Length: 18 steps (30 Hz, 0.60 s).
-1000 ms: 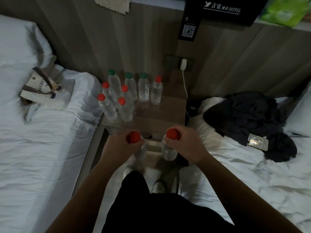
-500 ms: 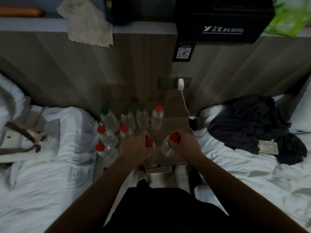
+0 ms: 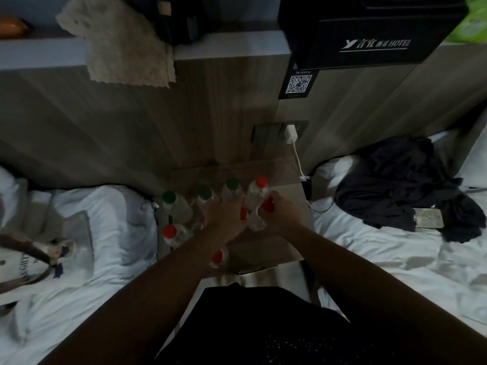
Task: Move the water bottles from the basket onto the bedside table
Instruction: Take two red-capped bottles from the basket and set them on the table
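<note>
Now both hands [image 3: 279, 214] gripping red-capped bottles [image 3: 257, 219], bedside table [image 3: 266, 246]

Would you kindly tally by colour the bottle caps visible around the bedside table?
Green plastic bottle caps: 3
Red plastic bottle caps: 5
Total: 8 visible; the left forearm may hide more.

Clear water bottles [image 3: 255, 198] carry red or green caps; wood-grain bedside table [image 3: 266, 245]; white bedsheets [image 3: 395, 259]; black clothing [image 3: 400, 185].
</note>
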Tool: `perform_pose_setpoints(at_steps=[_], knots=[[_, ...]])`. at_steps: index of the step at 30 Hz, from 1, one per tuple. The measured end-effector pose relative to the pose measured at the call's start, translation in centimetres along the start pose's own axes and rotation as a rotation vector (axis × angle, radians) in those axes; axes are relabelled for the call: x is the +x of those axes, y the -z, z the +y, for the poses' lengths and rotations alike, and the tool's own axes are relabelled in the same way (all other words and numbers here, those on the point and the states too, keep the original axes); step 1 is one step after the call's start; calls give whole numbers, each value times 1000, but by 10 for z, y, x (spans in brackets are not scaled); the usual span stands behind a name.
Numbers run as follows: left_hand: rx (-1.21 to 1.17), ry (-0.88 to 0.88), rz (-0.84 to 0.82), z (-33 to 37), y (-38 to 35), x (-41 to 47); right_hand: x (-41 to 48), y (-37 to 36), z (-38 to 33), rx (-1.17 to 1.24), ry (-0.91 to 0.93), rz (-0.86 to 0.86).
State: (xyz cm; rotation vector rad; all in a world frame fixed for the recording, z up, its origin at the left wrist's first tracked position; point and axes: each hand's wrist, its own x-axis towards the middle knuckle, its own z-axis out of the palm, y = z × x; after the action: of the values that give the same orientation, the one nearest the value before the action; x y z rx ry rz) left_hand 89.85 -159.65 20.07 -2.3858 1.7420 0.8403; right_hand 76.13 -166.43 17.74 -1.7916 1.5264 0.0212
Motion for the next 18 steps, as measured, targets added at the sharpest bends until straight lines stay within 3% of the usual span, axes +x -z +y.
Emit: perform_pose_setpoints(at_steps=[10,18], knots=[[-11,-49,114,-14,-16,24,16,-16,-1,-32,-79,18],[-20,17,128,-18,-19,24,24,-18,-8,-17,-80,-27]])
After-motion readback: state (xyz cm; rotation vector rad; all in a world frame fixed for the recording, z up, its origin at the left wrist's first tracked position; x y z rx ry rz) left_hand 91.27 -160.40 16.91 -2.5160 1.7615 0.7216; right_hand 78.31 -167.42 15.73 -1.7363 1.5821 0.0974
